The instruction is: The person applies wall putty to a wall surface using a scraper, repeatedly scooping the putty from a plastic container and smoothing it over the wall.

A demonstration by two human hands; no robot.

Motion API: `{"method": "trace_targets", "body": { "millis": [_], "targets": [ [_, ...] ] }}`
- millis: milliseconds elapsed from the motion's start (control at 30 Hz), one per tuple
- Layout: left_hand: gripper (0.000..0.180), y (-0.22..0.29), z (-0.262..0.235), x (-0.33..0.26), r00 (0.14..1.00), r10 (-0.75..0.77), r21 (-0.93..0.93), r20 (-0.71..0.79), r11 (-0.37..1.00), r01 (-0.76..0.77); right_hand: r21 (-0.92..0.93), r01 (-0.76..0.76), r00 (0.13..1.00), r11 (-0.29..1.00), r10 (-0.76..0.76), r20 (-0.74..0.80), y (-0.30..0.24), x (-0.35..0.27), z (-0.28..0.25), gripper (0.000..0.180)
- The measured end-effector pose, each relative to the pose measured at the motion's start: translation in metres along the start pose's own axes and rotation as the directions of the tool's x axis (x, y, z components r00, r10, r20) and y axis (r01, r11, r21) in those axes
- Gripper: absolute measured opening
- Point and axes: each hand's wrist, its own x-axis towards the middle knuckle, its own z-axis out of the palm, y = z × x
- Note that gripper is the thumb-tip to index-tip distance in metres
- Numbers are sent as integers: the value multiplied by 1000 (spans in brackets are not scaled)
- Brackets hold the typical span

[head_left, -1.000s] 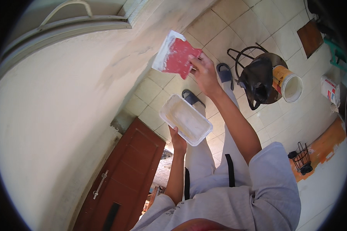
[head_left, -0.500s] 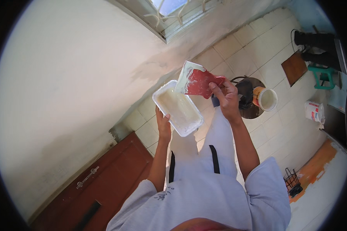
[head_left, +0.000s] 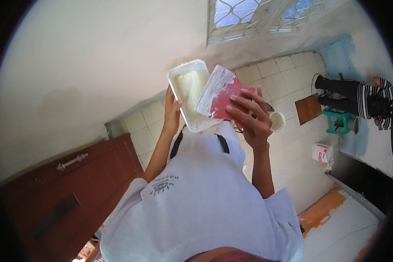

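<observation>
My left hand [head_left: 172, 112] grips the side of a white rectangular tray [head_left: 188, 89] holding pale putty. My right hand [head_left: 249, 117] holds a flat red scraper [head_left: 220, 95] smeared with white putty. The scraper's white-coated edge rests over the tray's right rim. Both are held out in front of my chest, close to a white wall [head_left: 96, 65]. My grey shirt fills the lower middle of the view.
A brown wooden door [head_left: 61, 183] stands at the lower left. On the tiled floor lie a paper cup [head_left: 276, 121], a white bag [head_left: 322, 153] and a green stool [head_left: 339, 122]. Another person in a striped top [head_left: 375, 102] sits at the right. A barred window [head_left: 257, 15] is above.
The view has swung up toward the wall and window. My right hand brought the scraper down from the wall to the tray, which my left hand raised.
</observation>
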Motion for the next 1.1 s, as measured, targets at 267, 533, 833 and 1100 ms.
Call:
{"method": "trace_targets", "body": {
  "millis": [267,533,833,1100],
  "targets": [
    [98,22,11,-11,998,31,-1,-53,1000,-31,135,-2,1000,991,5,-20,-16,7,-8,24],
    [95,30,15,-18,995,81,18,-57,997,-80,806,-437,727,400,684,55,-9,29,6,27],
    [100,29,16,-26,987,146,77,-71,987,-141,697,-634,651,336,718,245,-1,62,25,34],
    [104,31,15,-34,988,115,66,-98,992,-109,655,-652,674,383,689,268,3,66,41,32]
  ]
}}
